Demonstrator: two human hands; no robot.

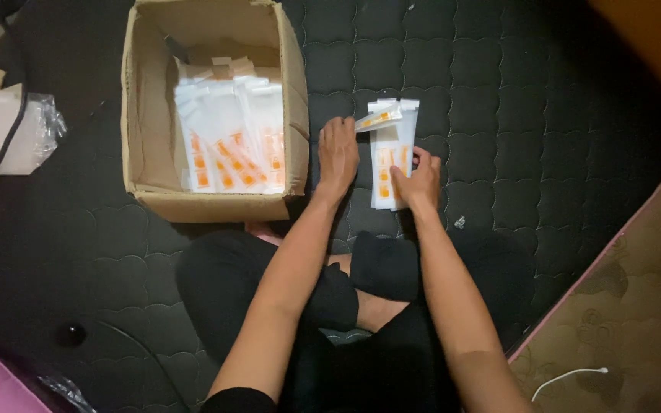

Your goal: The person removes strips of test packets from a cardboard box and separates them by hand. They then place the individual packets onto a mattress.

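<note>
Cardboard box point(216, 115) at 10 o'clock holds most of the white-and-orange sachets point(231, 145), loosely heaped. A small sachet stack point(390, 164) lies on the black quilted mat point(545, 115) at 12 o'clock, so sorting looks barely begun. Left hand point(338, 157) rests flat at the stack's edge, fingers together. Right hand point(418, 182) pinches the stack's lower end. Sachet contents unreadable; clear bag point(5, 130) at 9 o'clock is cut off.

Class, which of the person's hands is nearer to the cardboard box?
Left. The left hand lies just beside the cardboard box; the right hand is farther away, across the packet stack.
</note>
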